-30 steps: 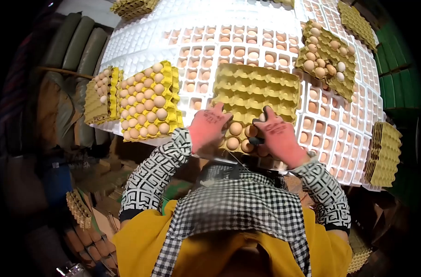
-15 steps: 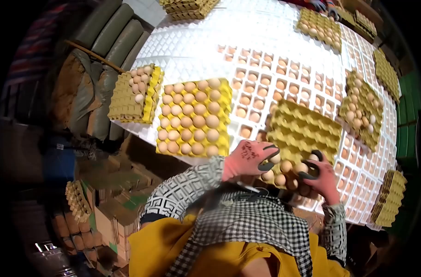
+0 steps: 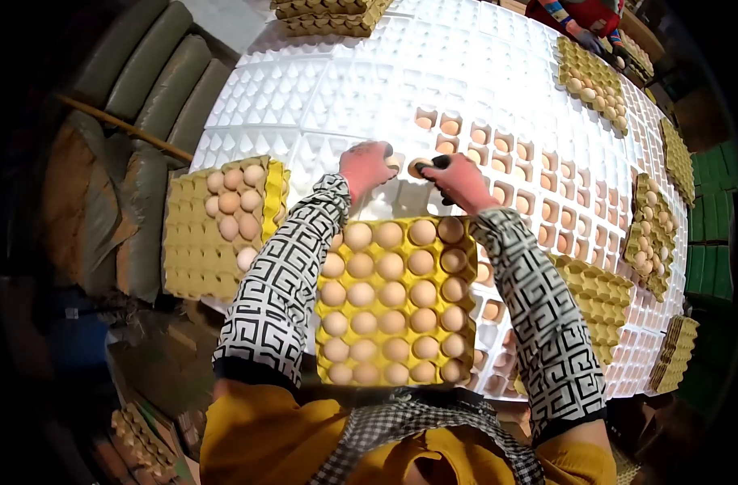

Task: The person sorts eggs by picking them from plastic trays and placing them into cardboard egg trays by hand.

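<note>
My left hand point(image 3: 367, 168), in a pink glove, has its fingertips closed on a pale egg point(image 3: 393, 164); my right hand point(image 3: 463, 179) pinches a browner egg point(image 3: 420, 166) beside it. Both hands have just swung left, away from the cardboard tray point(image 3: 599, 295) now partly behind my right sleeve point(image 3: 539, 315), so I'm handling these 2 eggs above the white trays point(image 3: 336, 89), just beyond the yellow tray point(image 3: 471, 323) with its 5 columns of eggs. My fingers hide much of both eggs, and I can't tell whether either touches a well. My left sleeve point(image 3: 264, 299) covers that tray's upper corner. Far off, a co-worker's hand point(image 3: 583, 36) is too small to read, the body cut off.
</note>
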Tool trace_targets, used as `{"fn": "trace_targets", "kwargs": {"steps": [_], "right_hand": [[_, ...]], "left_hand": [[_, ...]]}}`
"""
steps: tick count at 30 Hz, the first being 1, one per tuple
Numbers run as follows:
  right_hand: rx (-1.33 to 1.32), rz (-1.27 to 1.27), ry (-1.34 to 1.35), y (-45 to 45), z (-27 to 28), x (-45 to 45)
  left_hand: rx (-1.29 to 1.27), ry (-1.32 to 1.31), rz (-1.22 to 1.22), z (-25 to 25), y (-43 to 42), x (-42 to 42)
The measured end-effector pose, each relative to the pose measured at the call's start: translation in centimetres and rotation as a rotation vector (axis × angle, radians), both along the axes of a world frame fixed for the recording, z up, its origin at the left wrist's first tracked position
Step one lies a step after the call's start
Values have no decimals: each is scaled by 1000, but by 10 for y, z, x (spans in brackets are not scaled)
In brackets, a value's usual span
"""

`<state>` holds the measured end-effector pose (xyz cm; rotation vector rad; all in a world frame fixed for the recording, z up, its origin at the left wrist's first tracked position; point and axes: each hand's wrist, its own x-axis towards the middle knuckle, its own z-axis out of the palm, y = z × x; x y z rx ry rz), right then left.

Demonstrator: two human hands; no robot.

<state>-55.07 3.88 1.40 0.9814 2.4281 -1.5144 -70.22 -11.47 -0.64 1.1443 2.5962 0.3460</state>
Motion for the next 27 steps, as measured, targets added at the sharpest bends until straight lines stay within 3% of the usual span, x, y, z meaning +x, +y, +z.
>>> {"fn": "trace_targets", "kwargs": {"steps": [2, 4, 5, 6, 8, 9, 10, 12, 14, 15, 17, 18, 20, 22, 23, 25, 27], "right_hand": [[289, 297, -266, 2, -5, -26], [480, 204, -133, 1, -12, -33], [464, 81, -34, 2, -15, -40], [440, -6, 71, 6, -17, -50], [103, -65, 381, 13, -19, -64], [252, -10, 529, 17, -41, -72], [331, 62, 365, 21, -56, -76], [710, 239, 433, 28, -82, -71], [145, 4, 371, 16, -29, -52], [25, -50, 503, 18, -20, -36], [-86, -113, 470, 38, 9, 13], [-86, -121, 301, 38, 34, 44], [187, -25, -66, 11, 77, 82], [681, 355, -183, -17, 61, 110], [826, 516, -372, -36, 59, 105], [804, 442, -161, -44, 39, 108], [722, 378, -39, -37, 42, 112]], "left_hand": [[126, -63, 91, 1, 12, -11], [459, 29, 81, -11, 21, -30], [497, -23, 40, -11, 25, -36], [497, 40, -30, -21, 31, -42], [485, 171, -181, -55, 41, -50], [231, 71, -209, -71, 44, -51], [147, 167, -255, -77, 38, -45], [166, 47, -221, -78, 39, -49], [221, 11, -206, -81, 37, -54], [272, -31, -233, -80, 34, -60], [402, -107, -139, -49, 31, -52], [521, -265, -132, -28, 28, -47], [493, -701, -124, 46, 10, -14], [322, -698, -338, 86, -13, 21], [281, -508, -470, 85, -21, 37], [121, -150, -609, 84, -30, 85], [221, -36, -562, 62, -40, 113]]}}
